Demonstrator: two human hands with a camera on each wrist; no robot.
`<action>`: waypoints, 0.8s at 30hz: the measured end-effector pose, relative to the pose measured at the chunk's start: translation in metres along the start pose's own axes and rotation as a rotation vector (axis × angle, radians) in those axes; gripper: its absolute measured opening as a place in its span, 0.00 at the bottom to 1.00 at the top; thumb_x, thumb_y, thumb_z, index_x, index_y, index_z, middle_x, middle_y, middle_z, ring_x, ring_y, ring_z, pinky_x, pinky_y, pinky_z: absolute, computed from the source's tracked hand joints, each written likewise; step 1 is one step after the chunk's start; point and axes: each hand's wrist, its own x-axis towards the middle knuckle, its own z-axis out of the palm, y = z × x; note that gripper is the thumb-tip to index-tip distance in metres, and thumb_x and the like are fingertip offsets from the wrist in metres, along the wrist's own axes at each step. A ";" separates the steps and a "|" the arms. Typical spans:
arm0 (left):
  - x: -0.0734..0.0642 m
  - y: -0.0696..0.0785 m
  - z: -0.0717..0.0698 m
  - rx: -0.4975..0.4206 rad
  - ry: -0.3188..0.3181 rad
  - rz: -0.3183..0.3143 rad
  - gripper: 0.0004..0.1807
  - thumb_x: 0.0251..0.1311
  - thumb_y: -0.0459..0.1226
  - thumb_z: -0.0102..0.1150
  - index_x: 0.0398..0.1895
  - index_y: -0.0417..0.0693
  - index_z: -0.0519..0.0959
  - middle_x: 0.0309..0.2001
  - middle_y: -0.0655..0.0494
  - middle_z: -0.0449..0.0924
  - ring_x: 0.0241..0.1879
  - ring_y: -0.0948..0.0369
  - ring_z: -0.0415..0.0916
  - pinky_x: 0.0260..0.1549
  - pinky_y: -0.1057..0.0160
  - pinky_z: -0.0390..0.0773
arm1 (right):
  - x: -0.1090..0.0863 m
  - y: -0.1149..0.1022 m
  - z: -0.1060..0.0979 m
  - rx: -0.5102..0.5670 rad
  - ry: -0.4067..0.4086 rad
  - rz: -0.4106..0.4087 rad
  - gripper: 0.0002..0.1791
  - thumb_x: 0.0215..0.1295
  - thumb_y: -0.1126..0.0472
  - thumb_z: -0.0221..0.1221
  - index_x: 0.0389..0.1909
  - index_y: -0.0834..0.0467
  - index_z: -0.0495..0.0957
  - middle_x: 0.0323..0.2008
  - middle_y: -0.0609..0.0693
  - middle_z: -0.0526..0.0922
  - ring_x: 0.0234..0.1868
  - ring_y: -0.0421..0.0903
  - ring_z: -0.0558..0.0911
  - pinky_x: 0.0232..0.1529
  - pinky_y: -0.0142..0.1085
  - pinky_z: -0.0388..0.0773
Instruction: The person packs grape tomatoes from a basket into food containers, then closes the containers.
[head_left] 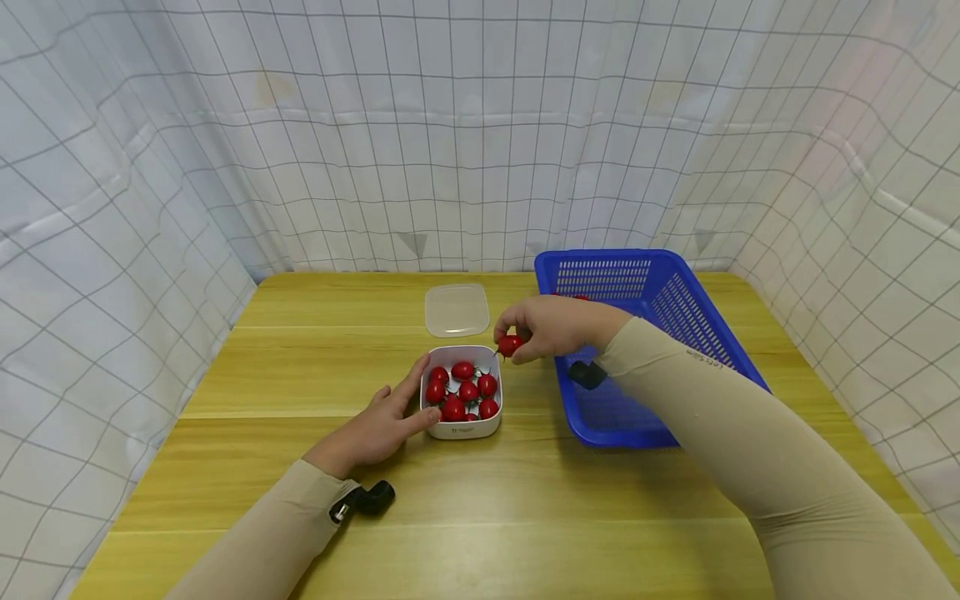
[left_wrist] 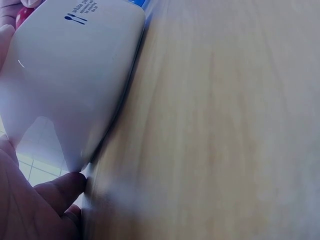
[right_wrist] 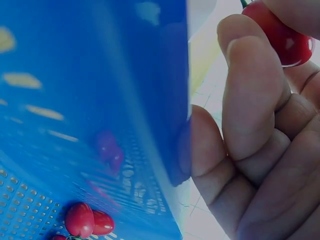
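Note:
A white square food box (head_left: 462, 431) holds several red cherry tomatoes (head_left: 468, 391) with green stems. My left hand (head_left: 384, 422) rests against the box's left side, its fingers fairly straight; the thumb touches the near left rim and the index finger the far left corner. In the left wrist view, the box wall (left_wrist: 75, 75) shows a small fork-and-spoon print. My right hand (head_left: 558, 327) pinches one cherry tomato (head_left: 510, 345) by the box's far right corner. In the right wrist view, that cherry tomato (right_wrist: 282, 37) sits between thumb and fingertips, its stem outward.
At the right stands a blue perforated basket (head_left: 708, 308), partly under my right forearm. More tomatoes (right_wrist: 80, 220) lie inside it. A translucent lid (head_left: 457, 310) lies flat behind the box on the wooden table (head_left: 330, 358). White gridded curtains (head_left: 480, 167) enclose the back and sides.

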 end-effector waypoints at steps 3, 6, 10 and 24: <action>0.000 0.000 0.000 -0.003 -0.001 0.005 0.51 0.74 0.62 0.53 0.86 0.74 0.31 0.88 0.51 0.37 0.85 0.35 0.33 0.79 0.32 0.23 | 0.000 0.000 0.000 0.001 -0.002 0.002 0.13 0.70 0.61 0.68 0.53 0.53 0.82 0.37 0.47 0.85 0.35 0.42 0.80 0.36 0.32 0.78; 0.000 -0.001 0.000 -0.006 0.000 0.010 0.50 0.74 0.62 0.53 0.86 0.74 0.31 0.88 0.51 0.37 0.85 0.36 0.34 0.79 0.32 0.23 | 0.000 0.001 0.000 0.001 -0.002 0.000 0.13 0.70 0.61 0.68 0.53 0.53 0.82 0.36 0.47 0.85 0.35 0.42 0.80 0.36 0.32 0.77; 0.000 -0.001 0.000 -0.007 0.002 0.013 0.50 0.75 0.62 0.53 0.86 0.74 0.31 0.88 0.51 0.37 0.85 0.37 0.35 0.78 0.32 0.22 | 0.000 0.001 0.000 0.002 -0.004 -0.002 0.14 0.70 0.61 0.68 0.53 0.53 0.82 0.37 0.47 0.85 0.35 0.42 0.80 0.36 0.31 0.78; 0.000 0.000 0.001 -0.002 0.004 0.009 0.51 0.75 0.62 0.53 0.87 0.72 0.32 0.88 0.51 0.37 0.85 0.36 0.33 0.79 0.32 0.23 | -0.001 0.001 0.001 0.001 -0.011 0.003 0.14 0.70 0.61 0.68 0.54 0.53 0.82 0.37 0.47 0.86 0.36 0.43 0.80 0.37 0.31 0.79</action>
